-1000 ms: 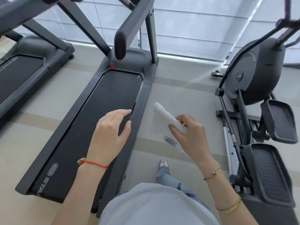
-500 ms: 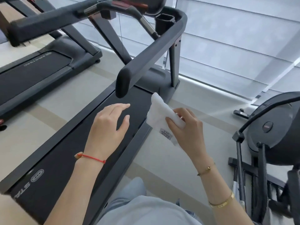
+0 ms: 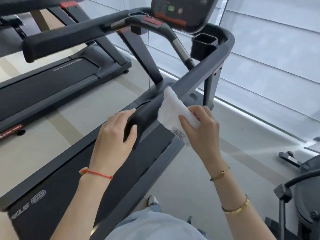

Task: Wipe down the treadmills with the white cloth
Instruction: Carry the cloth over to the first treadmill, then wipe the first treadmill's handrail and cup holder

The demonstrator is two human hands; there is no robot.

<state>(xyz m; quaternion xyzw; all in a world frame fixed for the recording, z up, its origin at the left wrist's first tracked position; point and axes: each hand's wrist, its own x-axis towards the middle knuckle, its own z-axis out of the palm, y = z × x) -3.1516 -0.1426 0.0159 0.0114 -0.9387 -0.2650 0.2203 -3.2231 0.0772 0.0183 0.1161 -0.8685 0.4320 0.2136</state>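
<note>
A dark grey treadmill (image 3: 97, 170) fills the middle of the head view, its right handrail (image 3: 204, 73) sloping down toward me. My right hand (image 3: 200, 129) grips a folded white cloth (image 3: 173, 110) with a small label and lays it over the handrail near the rail's padded end. My left hand (image 3: 114, 139) rests at that padded end (image 3: 145, 115), its fingers curving loosely around the tip. The console (image 3: 181, 13) with a green button sits at the top.
A second treadmill (image 3: 52, 84) stands to the left across a strip of beige floor. An elliptical machine (image 3: 301, 196) is at the lower right. Window blinds (image 3: 268, 58) run along the far right wall. My foot (image 3: 153, 200) is on the floor beside the deck.
My view has tilted up toward the console. Both hands have risen from over the belt to the right handrail; the cloth now lies on the rail and my left hand touches its end.
</note>
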